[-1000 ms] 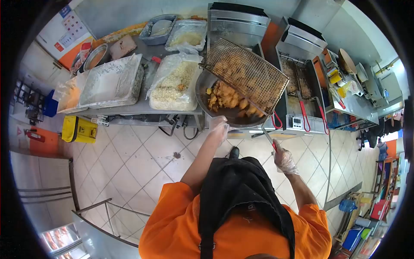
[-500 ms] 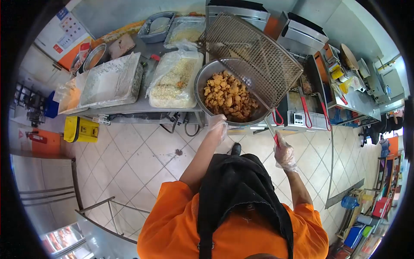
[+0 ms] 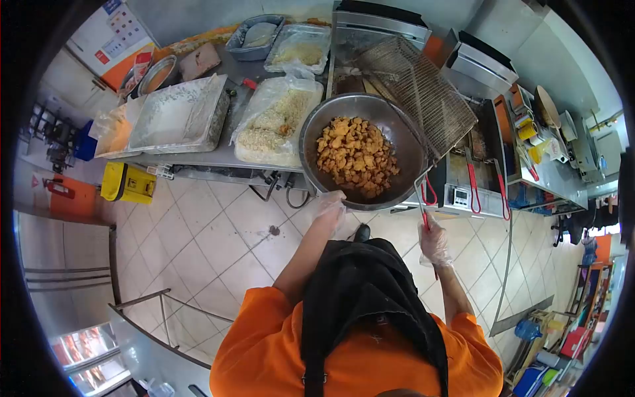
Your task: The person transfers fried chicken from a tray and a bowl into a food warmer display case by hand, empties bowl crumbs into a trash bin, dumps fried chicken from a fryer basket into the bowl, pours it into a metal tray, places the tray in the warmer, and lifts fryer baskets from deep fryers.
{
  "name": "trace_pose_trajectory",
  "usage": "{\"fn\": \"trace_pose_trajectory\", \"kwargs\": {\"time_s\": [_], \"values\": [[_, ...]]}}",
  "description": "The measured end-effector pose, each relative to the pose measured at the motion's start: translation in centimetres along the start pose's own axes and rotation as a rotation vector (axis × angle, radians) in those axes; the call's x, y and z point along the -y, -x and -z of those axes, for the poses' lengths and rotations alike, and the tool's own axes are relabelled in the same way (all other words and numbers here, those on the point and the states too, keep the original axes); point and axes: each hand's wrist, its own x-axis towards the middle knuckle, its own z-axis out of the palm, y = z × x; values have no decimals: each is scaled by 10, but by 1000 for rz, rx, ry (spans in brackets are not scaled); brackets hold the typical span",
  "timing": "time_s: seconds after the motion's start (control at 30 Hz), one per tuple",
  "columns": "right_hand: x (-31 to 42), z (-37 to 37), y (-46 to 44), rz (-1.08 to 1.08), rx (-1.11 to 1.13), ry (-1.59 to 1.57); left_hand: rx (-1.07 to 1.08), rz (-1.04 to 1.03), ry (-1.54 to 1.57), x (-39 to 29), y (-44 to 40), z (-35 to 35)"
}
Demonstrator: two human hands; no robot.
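Note:
My left hand (image 3: pixel 330 208), in a clear plastic glove, is closed on the near rim of a large metal bowl (image 3: pixel 410 135). Golden-brown fried pieces (image 3: pixel 357 156), perhaps chicken, lie heaped inside the bowl. My right hand (image 3: pixel 434 243), gloved too, is wrapped round the red handle of a wire mesh fryer basket (image 3: pixel 423 92). The basket slopes away behind and to the right of the bowl, over the fryer. I see no food in its mesh.
Left of the bowl stands a bag-lined tub of pale crumbs (image 3: pixel 274 119), beside a floury white tray (image 3: pixel 177 116). Red-handled baskets (image 3: pixel 473 185) and a small timer (image 3: pixel 459 197) are at the fryer on the right. A yellow bin (image 3: pixel 127 183) stands on the floor.
The fryer basket has dropped back and to the right, away from above the bowl, uncovering more of it. The bowl appears slightly nearer to me. Both hands keep their holds.

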Motion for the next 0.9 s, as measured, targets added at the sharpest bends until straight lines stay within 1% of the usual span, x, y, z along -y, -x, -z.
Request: {"fn": "trace_pose_trajectory", "kwargs": {"time_s": [0.03,0.07,0.13,0.17,0.2,0.23,0.27,0.3,0.37,0.4,0.47,0.5,0.53,0.57,0.63,0.67,0.7,0.77,0.8,0.83,0.87,0.9], "values": [[3,3,-12,-16,10,11,-52,69,54,-18,17,-11],[9,4,-26,47,-31,-139,-108,160,118,-38,38,-25],[31,12,-58,41,16,-358,-125,165,101,-49,60,-36],[48,19,-76,42,37,-468,-64,13,-44,-28,60,-23],[81,35,-88,-19,76,-585,-23,-146,-181,-7,59,-11],[110,53,-102,-80,116,-700,-91,79,-29,-17,61,-17],[122,64,-119,-143,151,-837,-194,290,139,-27,62,-23],[131,71,-138,-204,189,-971,-161,259,59,-31,66,-23],[125,94,-186,-356,561,-1644,-104,194,-92,-31,82,-11],[144,105,-194,-286,352,-1367,-151,193,-64,-44,95,-14],[144,113,-214,-362,369,-1659,-250,198,-11,-71,128,-17],[144,112,-219,-413,379,-1806,-219,158,-138,-61,134,5],[149,111,-211,-406,352,-1760,-193,115,-263,-44,137,37],[138,97,-208,-378,381,-1663,-176,79,-385,-35,145,61],[101,64,-207,-316,452,-1465,-261,184,22,-49,181,72],[95,57,-196,-315,427,-1388,-299,233,227,-56,204,77],[88,51,-189,-305,401,-1313,-382,267,230,-57,223,88],[67,58,-193,-311,156,-868,-528,340,230,-61,259,112],[39,64,-199,-53,-113,-554,-602,268,294,-60,277,114],[44,68,-198,203,-376,-234,-671,187,352,-71,291,107],[52,66,-196,188,-327,-414,-705,163,303,-88,297,103],[112,78,-172,168,-261,-585,-739,140,252,-109,303,96]]}}
